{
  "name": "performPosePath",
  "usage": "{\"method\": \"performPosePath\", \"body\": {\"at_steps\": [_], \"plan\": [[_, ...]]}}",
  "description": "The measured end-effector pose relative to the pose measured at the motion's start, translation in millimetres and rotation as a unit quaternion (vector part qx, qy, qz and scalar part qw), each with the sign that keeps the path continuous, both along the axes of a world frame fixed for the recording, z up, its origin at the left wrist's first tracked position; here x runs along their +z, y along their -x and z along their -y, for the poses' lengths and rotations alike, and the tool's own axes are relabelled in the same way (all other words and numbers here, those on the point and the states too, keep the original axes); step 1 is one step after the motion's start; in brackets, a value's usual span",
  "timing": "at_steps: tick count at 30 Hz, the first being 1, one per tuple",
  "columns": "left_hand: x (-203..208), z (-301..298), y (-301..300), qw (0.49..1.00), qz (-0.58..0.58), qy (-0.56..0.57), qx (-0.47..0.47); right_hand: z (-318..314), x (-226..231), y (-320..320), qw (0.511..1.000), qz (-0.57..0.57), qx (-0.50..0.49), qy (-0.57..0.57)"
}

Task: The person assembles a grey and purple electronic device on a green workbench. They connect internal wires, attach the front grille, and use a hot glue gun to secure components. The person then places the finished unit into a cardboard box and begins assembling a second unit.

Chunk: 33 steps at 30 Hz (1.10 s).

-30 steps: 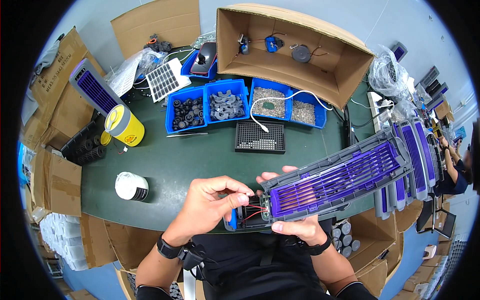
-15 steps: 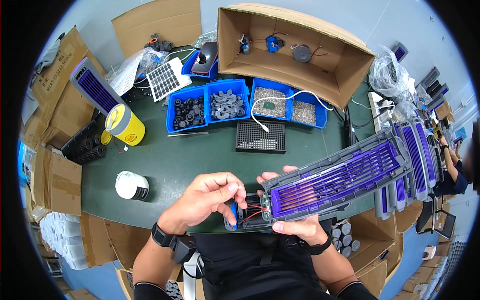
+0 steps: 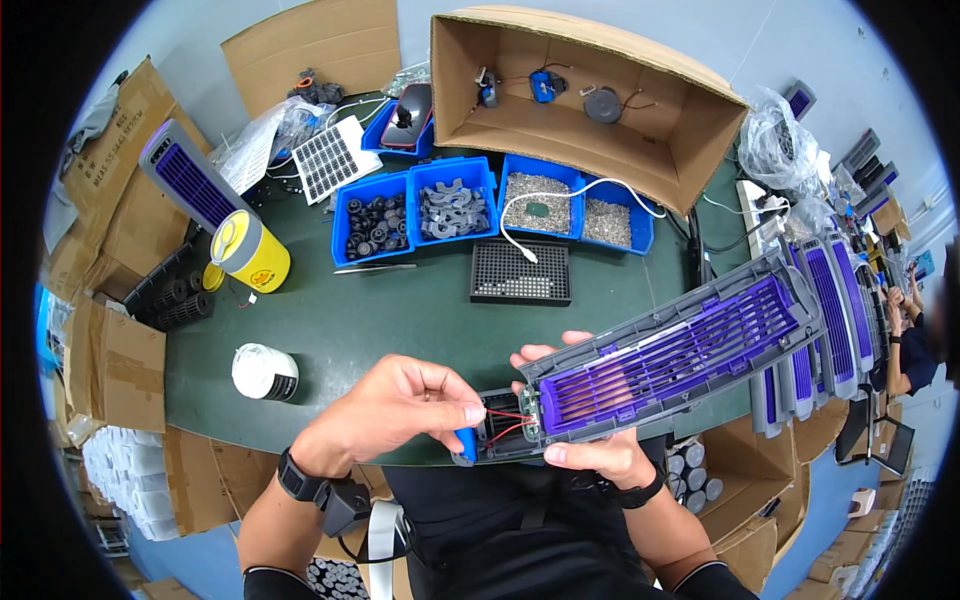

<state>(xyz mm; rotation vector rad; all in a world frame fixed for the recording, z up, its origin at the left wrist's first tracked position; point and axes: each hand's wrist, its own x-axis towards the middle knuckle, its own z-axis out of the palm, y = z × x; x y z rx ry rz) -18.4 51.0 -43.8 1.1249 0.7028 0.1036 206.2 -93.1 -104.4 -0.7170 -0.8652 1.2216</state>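
My right hand (image 3: pixel 605 455) grips a grey housing half with a purple slatted grille (image 3: pixel 670 365), thumb below and fingers behind it. Beneath its left end lies a second dark grey casing (image 3: pixel 497 405), mostly covered. A small green circuit board (image 3: pixel 532 408) sits at the grille's left end, with red wires (image 3: pixel 510 428) running left from it. My left hand (image 3: pixel 405 412) is closed, thumb and forefinger pinched where one red wire meets the fingertips; its tip is hidden. Under those fingers a blue part (image 3: pixel 466 443) shows at the casing's left end.
Blue bins (image 3: pixel 372 225) of black and grey parts and screws line the back. A black perforated tray (image 3: pixel 520 272) lies before them. At left stand a yellow canister (image 3: pixel 250 252) and a white jar (image 3: pixel 264 372). A cardboard box (image 3: pixel 590 90) is behind; purple-grey housings (image 3: pixel 828 320) stack at right.
My left hand has lowered, its pinched fingertips coming down beside the blue part and the casing's end. My right hand and the grille housing stay nearly still.
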Motion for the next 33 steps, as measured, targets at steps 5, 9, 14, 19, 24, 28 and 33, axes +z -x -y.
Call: {"method": "performPosePath", "body": {"at_steps": [5,9,14,19,24,28,33], "plan": [[10.7,15.4,-6.1,0.975,-0.123,-0.187,-0.012,1.0,-0.8,-0.4,1.000,0.006,0.008,-0.002],[16.1,31.3,-19.0,0.926,-0.093,-0.365,0.023,1.0,-1.7,-1.5,1.000,0.020,0.010,-0.011],[-8.6,31.5,-31.5,0.790,0.002,-0.613,-0.001,2.2,-3.8,-4.0,0.999,0.047,0.011,-0.016],[-11.0,29.2,-39.7,0.767,0.012,-0.641,-0.033,5.0,-1.0,-5.9,0.998,0.066,0.011,0.006],[-8.9,26.6,-41.3,0.749,0.020,-0.659,-0.062,6.4,-6.3,-8.2,0.997,0.076,0.014,-0.001],[-8.2,25.7,-43.7,0.726,0.023,-0.684,-0.067,6.9,-3.2,-5.5,0.997,0.081,0.009,0.005],[-7.7,27.5,-50.3,0.683,0.012,-0.728,-0.054,6.4,-10.5,-5.9,0.993,0.113,0.010,-0.036]]}}
